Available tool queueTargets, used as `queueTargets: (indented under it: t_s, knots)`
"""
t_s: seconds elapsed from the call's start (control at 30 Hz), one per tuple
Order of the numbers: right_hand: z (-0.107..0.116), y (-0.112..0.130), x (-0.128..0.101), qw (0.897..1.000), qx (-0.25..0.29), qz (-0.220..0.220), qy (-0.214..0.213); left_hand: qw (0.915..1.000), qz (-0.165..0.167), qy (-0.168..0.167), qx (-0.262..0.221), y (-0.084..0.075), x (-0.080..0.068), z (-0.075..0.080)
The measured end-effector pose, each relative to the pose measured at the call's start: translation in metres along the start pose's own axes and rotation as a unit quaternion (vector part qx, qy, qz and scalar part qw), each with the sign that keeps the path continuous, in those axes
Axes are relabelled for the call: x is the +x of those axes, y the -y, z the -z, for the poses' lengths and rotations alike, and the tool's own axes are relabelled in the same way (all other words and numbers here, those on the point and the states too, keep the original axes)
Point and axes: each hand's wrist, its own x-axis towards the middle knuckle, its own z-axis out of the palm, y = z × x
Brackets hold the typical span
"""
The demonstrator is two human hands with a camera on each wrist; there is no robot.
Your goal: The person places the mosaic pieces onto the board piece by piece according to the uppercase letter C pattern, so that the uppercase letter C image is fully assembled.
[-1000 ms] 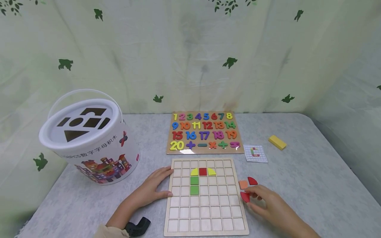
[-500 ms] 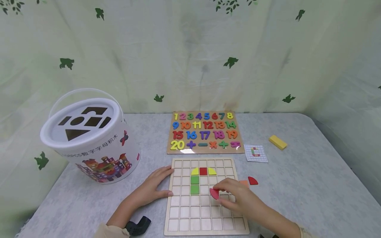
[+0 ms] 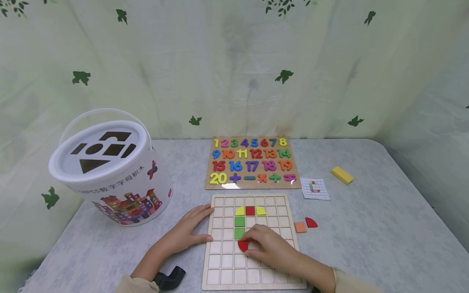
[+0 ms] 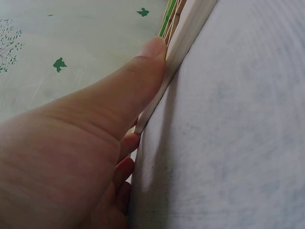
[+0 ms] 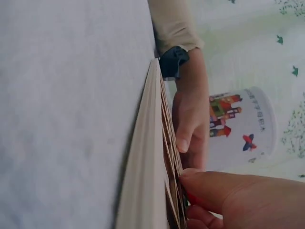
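A wooden grid board (image 3: pixel 278 260) lies at the table's near edge, holding two yellow quarter-round tiles, a red square (image 3: pixel 250 211) and two green squares (image 3: pixel 239 227). My right hand (image 3: pixel 269 248) pinches a red quarter-round tile (image 3: pixel 243 245) and presses it into the cell under the lower green square. My left hand (image 3: pixel 185 232) rests flat against the board's left edge (image 4: pixel 188 36), thumb along the rim. In the right wrist view the board (image 5: pixel 147 162) shows edge-on, with the left hand (image 5: pixel 190 124) beyond it.
An orange square (image 3: pixel 300 227) and a red quarter-round (image 3: pixel 310 222) lie right of the board. Behind are a pattern card (image 3: pixel 314 188), a yellow block (image 3: pixel 341 175), a number puzzle board (image 3: pixel 251 162) and a white shape-sorter bucket (image 3: pixel 110 167). A curtain hangs behind the table.
My right hand carried the red quarter-round tile from the table right of the board leftward over the grid and set it below the green squares. The left hand stayed put.
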Motion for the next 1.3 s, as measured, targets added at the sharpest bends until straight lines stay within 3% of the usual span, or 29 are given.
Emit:
queueTargets:
  t_s: [0.4,0.67,0.93,1.13,1.3]
  knots:
    - [-0.009,-0.001,0.005,0.998,-0.044,0.038,-0.034,1.0000,-0.008,-0.004,0.004,0.001,0.000,-0.001]
    - [-0.009,0.001,0.005,0.998,-0.054,0.025,-0.032,1.0000,-0.005,-0.008,0.003,0.001,0.001,-0.001]
    - [0.013,0.009,-0.003,0.999,0.042,-0.020,0.023,0.9999,-0.004,-0.011,0.001,0.003,0.000,-0.003]
    - [0.037,0.009,-0.019,0.999,0.031,0.015,-0.032,0.9999,-0.011,-0.006,0.001,0.005,0.000,-0.002]
    - [0.056,-0.002,-0.035,0.997,-0.003,0.006,-0.082,0.9999,-0.009,-0.001,0.004,0.004,0.000,-0.002]
